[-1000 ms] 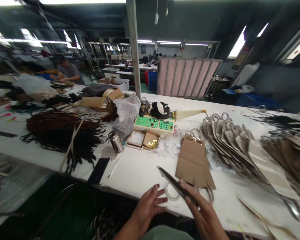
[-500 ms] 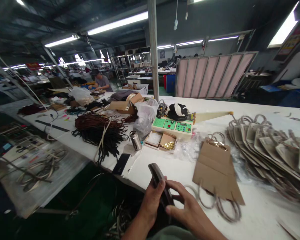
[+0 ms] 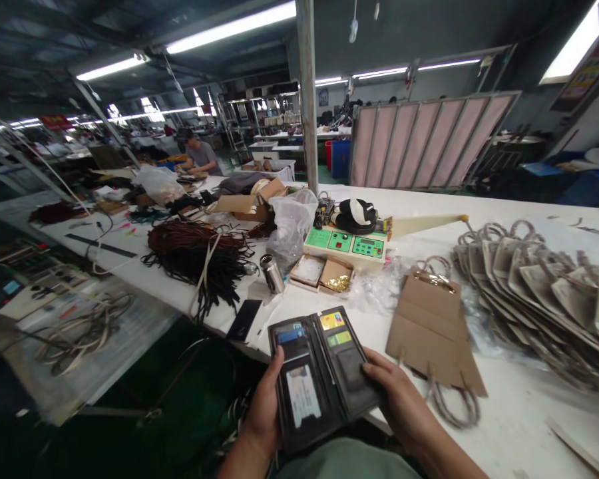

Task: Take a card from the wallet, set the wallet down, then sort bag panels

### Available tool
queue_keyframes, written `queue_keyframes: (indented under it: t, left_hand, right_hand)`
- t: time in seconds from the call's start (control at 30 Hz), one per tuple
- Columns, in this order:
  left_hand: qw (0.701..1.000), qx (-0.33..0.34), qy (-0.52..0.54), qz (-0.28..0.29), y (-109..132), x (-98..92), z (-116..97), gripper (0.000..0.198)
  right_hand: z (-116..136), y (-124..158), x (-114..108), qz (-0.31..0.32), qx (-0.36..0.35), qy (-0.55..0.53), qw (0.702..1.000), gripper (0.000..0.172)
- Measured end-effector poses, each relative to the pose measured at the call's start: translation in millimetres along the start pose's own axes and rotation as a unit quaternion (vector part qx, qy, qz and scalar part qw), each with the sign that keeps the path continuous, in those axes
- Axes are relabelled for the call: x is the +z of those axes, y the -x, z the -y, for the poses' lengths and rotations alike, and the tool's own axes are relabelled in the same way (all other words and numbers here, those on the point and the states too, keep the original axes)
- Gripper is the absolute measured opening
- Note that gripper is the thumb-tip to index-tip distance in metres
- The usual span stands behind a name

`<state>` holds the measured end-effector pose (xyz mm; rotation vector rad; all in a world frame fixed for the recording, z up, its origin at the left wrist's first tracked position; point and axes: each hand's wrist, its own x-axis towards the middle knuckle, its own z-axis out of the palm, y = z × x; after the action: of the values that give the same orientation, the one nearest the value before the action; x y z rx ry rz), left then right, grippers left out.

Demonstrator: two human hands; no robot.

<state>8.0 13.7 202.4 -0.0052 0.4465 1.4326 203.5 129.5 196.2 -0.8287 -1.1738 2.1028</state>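
I hold a long black wallet (image 3: 319, 376) spread wide open in front of me, at the near edge of the white table (image 3: 524, 426). Several coloured cards sit in its slots and a pale card shows in the left half. My left hand (image 3: 265, 412) grips the left flap, thumb on its edge. My right hand (image 3: 399, 399) grips the right flap, thumb on the inside. A flat brown paper bag (image 3: 432, 332) with rope handles lies on the table just right of the wallet.
A fanned stack of paper bags (image 3: 534, 286) fills the right side. A green control box (image 3: 347, 245), small trays (image 3: 322, 273), a metal can (image 3: 271, 273), a plastic bag (image 3: 290, 226) and a pile of dark cords (image 3: 197, 249) lie beyond. A post (image 3: 307, 100) stands behind. A person (image 3: 199, 156) works far left.
The wallet was shut and held edge-on a second ago. Both hands took hold of it, and it now lies unfolded between them, showing its cards. My view also turned left.
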Motion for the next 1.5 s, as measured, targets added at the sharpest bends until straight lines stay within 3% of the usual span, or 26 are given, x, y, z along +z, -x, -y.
queue_keyframes:
  t: [0.17,0.27,0.43,0.6,0.77,0.9,1.07,1.17,1.23,1.37,1.5]
  left_hand:
    - [0.999,-0.001,-0.023,-0.03,5.0,2.4,-6.2,0.077]
    - [0.999,0.018,-0.032,-0.015,4.9,6.6,-13.1,0.076]
    - [0.992,0.129,-0.005,-0.004,4.0,5.9,-18.2,0.067]
    - [0.981,0.193,0.01,0.001,9.3,7.1,-10.3,0.075]
    - [0.961,0.268,-0.066,0.027,10.8,24.7,5.1,0.08]
    - [0.958,0.261,-0.103,-0.059,6.8,28.6,5.1,0.07]
    - [0.954,0.244,-0.057,-0.166,9.6,11.4,-12.6,0.063]
    - [0.95,0.246,-0.072,-0.178,15.4,2.7,-20.4,0.061]
    - [0.953,0.237,-0.076,-0.173,18.0,-0.3,-23.2,0.059]
    - [0.959,0.211,-0.09,-0.165,17.8,-1.9,-24.2,0.055]
    - [0.964,0.187,-0.12,-0.146,14.3,1.5,-20.8,0.053]
  right_hand:
    - [-0.6,-0.3,7.6,0.023,0.003,0.004,1.0,0.047]
    - [-2.5,-2.4,11.5,0.022,0.003,-0.018,1.0,0.048]
    - [-2.0,-9.1,20.1,-0.009,-0.031,-0.048,0.998,0.045]
    - [-3.7,-12.2,30.2,-0.039,-0.038,-0.098,0.994,0.046]
    - [-8.7,-10.0,54.3,-0.002,-0.037,-0.12,0.992,0.044]
    - [-20.9,-9.3,65.2,0.077,-0.016,-0.053,0.995,0.054]
    - [-38.8,-3.4,43.8,0.176,0.072,0.146,0.971,0.055]
    - [-25.3,7.3,31.4,0.182,0.092,0.269,0.941,0.054]
    - [-4.5,14.7,30.4,0.174,0.065,0.327,0.927,0.046]
    - [41.5,18.6,42.3,0.128,-0.074,0.377,0.914,0.031]
    - [65.7,0.9,55.3,0.059,-0.188,0.399,0.896,0.024]
